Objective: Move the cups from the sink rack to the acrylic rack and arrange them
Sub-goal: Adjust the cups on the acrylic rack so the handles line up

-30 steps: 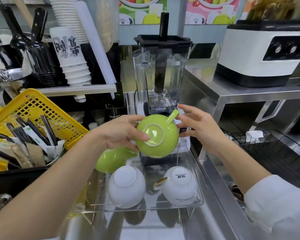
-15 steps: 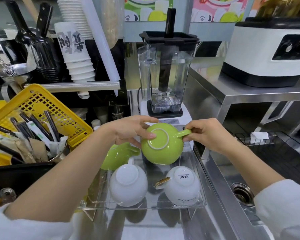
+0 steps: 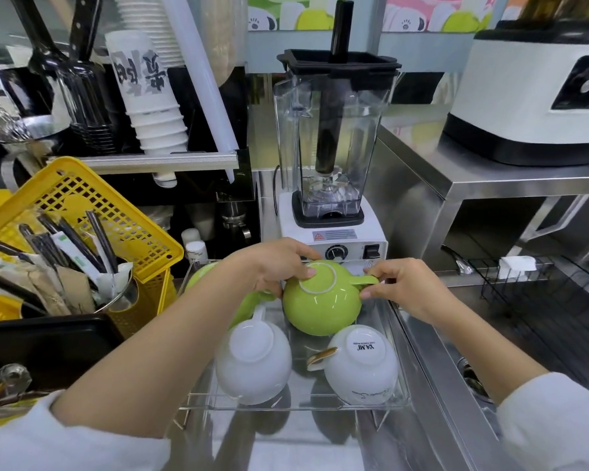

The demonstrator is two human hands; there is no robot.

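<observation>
Cup in hand: green cup (image 3: 321, 302), upside down, foot ring up, at the back right of the acrylic rack (image 3: 400, 385); whether its rim already rests on the rack floor, hard to tell.
Left grip: left hand (image 3: 269, 270) laid over the cup's far-left shoulder, thumb tip on the foot ring, fingers curled round the side; closed on the cup.
Right grip: right hand (image 3: 403, 287) pinching the handle (image 3: 364, 279) between thumb and fingertips; closed narrow on the handle, which points right.
Just left of the left grip: second green cup (image 3: 249, 304), also inverted, mostly hidden under that wrist, seemingly touching or nearly touching the held one.
Nearer than both grips: two white cups, the plain white cup (image 3: 252, 358) on the left and the gold-handled white cup (image 3: 361, 363) on the right, both upside down in the front row.
Step in hand, by judgement: settling and squaring the green cup into the back row.
Doing it well: lower flat, not tilted; steer by the handle until it matches its neighbour's; keep a slight gap from the white cup in front to avoid a chip; release the handle last.
Beyond the grips: blender (image 3: 334, 147) behind the rack.
Right of the right grip: sink rack (image 3: 524, 277), no cups visible on it.
Far left: yellow basket (image 3: 82, 212) on the bench.
</observation>
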